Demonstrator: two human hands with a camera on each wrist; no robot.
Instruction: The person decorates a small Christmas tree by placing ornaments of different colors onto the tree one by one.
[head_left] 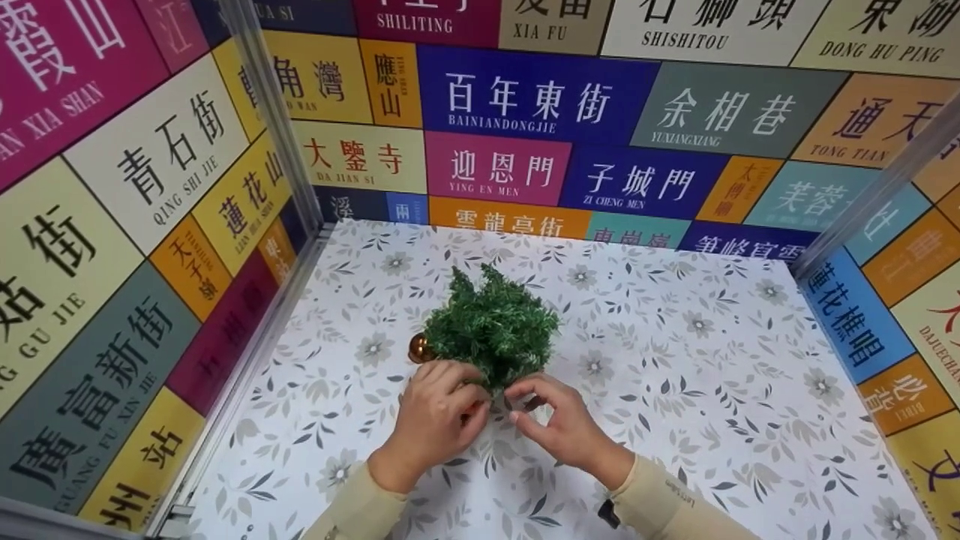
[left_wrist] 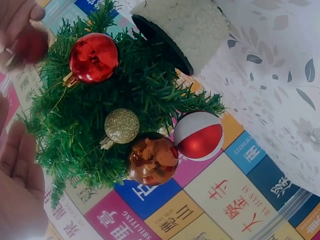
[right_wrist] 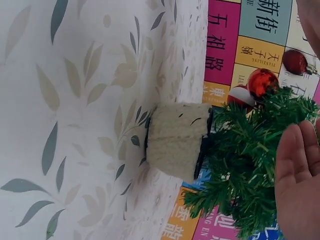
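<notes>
left hand apparently pinching a bauble | right hand curled, touching small tree

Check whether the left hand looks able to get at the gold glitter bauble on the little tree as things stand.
Probably yes. The left hand is already at the small tree, and in the left wrist view the gold glitter bauble hangs exposed on the outer branches, with only short needles around it.

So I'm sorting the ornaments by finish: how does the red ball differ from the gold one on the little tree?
The red ball is glossy and mirror-like; the gold ball is glittery and matte. The red ball looks larger and hangs nearer the tree's top than the gold one. Both are round with gold caps.
</notes>
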